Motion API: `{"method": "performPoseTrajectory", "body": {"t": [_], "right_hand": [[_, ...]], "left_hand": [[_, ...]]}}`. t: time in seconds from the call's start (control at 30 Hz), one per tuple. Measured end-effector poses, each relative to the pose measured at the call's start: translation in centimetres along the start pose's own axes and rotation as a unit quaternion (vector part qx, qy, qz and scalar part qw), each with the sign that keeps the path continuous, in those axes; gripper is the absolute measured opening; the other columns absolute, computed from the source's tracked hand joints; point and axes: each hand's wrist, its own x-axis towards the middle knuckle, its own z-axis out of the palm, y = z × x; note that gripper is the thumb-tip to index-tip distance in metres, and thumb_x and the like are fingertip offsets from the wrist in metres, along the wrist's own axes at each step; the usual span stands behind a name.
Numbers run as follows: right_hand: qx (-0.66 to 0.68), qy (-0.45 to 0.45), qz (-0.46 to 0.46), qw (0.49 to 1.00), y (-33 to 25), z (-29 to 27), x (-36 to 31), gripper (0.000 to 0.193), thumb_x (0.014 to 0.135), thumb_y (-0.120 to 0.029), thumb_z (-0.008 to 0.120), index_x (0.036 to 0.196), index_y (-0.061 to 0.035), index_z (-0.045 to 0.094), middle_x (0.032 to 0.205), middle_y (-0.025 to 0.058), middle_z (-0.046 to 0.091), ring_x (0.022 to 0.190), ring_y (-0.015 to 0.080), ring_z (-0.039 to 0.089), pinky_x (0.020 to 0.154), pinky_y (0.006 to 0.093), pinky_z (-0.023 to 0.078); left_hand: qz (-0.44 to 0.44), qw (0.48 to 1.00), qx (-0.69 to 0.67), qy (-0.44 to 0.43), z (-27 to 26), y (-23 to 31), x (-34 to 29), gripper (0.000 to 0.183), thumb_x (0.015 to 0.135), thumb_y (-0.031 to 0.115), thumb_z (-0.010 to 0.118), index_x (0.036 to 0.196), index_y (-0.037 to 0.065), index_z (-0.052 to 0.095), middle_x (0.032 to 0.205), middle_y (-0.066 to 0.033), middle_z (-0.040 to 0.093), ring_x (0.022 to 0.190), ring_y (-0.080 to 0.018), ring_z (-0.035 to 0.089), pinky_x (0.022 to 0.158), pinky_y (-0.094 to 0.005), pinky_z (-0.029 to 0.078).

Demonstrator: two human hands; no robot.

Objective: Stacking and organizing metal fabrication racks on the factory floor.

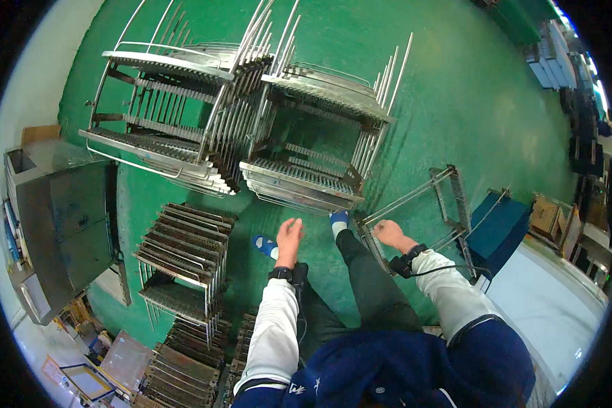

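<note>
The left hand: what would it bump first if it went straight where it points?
Probably the near edge of the silver metal rack ahead of the left hand, though depth is hard to judge here.

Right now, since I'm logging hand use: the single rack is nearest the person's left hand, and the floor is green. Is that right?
Not quite: the head view shows the single rack nearest the person's right hand, not the left hand. The floor is green, as you say.
</note>
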Motion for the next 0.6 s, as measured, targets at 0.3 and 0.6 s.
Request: {"method": "performPoseTrajectory", "body": {"t": [0.3, 0.6], "right_hand": [[0.094, 0.354, -0.265, 0.892, -12.3, -15.1, 12.1, 0.022, 0.083, -0.018, 0.061, 0.101, -0.0055, 0.063, 0.098, 0.0152, 0.064, 0.094, 0.0357, 0.060, 0.083, 0.0437, 0.049], [-0.042, 0.165, -0.280, 0.945, -18.3, -19.6, 20.8, 0.051, 0.082, -0.038, 0.064, 0.118, -0.0024, 0.062, 0.117, 0.0210, 0.061, 0.110, 0.0378, 0.057, 0.094, 0.0455, 0.047]], "left_hand": [[-0.021, 0.985, -0.168, -0.021, 5.4, 5.7, 6.1, 0.043, 0.089, 0.037, 0.069, 0.107, 0.001, 0.057, 0.099, -0.0077, 0.063, 0.076, -0.0161, 0.060, 0.064, -0.0310, 0.050], [-0.020, 0.978, -0.209, -0.009, 6.5, 6.1, 6.6, 0.039, 0.095, 0.040, 0.060, 0.105, 0.004, 0.054, 0.092, -0.0082, 0.065, 0.073, -0.0152, 0.061, 0.063, -0.0278, 0.050]]}}
